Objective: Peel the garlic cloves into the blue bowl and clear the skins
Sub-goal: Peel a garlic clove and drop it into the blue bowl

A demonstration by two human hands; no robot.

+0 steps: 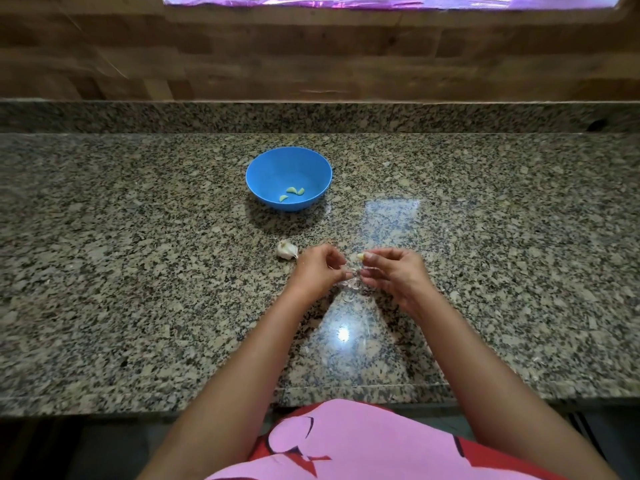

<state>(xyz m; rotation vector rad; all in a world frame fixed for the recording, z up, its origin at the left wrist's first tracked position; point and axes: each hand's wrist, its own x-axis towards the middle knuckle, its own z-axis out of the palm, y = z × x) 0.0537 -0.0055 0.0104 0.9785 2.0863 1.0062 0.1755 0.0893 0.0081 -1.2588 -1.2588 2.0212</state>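
While the right hand [391, 271] pinches a part-peeled garlic clove [361, 256] between thumb and fingertips, the left hand [317, 268] curls its fingers onto a strip of papery skin [353, 276] stretched between the two. Both hands sit low over the countertop [138, 271], toward its front. By its look the clove is small, light and firm, and likely slick once bare, so a hold across its thick middle suits best. The skin looks thin and brittle, apt to tear or drift, and is best taken at a loose edge. Pale scraps [346, 296] lie on the stone under the hands. Just left of them rests a garlic bulb [286, 250], seemingly a partial one. Beyond, well apart, the blue bowl [263, 168] holds three peeled cloves [292, 194]. Open granite lies on every side. The front edge runs close to the person's body, so skins swept that way could fall — gathering them inward looks safer.
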